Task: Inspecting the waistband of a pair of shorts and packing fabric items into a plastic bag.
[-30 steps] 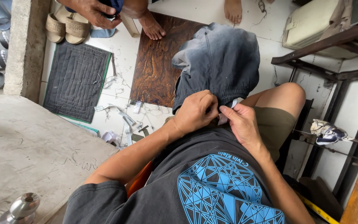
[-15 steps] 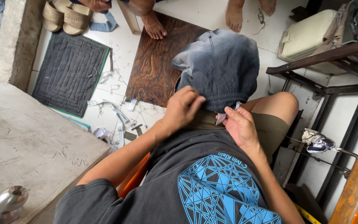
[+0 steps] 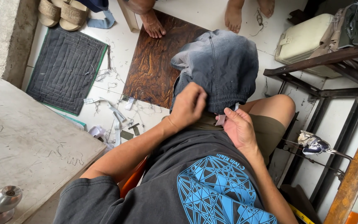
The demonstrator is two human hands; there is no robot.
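Left hand (image 3: 187, 105) now higher, both hands' fingers pinching grey garment (image 3: 220, 66) waistband edge.

White tiled floor (image 3: 117, 45), littered with thread bits and fabric scraps (image 3: 117, 114). Dark quilted mat (image 3: 65, 68) with green edge lies left; brown wood-grain board (image 3: 156, 66) beside it, near centre. Tan sandals (image 3: 61, 12) at top left, next to a rough concrete pillar (image 3: 9, 39). Grey concrete slab (image 3: 25, 145) at lower left, a metal knob (image 3: 3, 201) at its corner. Rusty dark metal frame (image 3: 324, 91) on the right, cream case (image 3: 305, 39) behind it. Bare feet (image 3: 233, 14) of other people at top. Even daylight.
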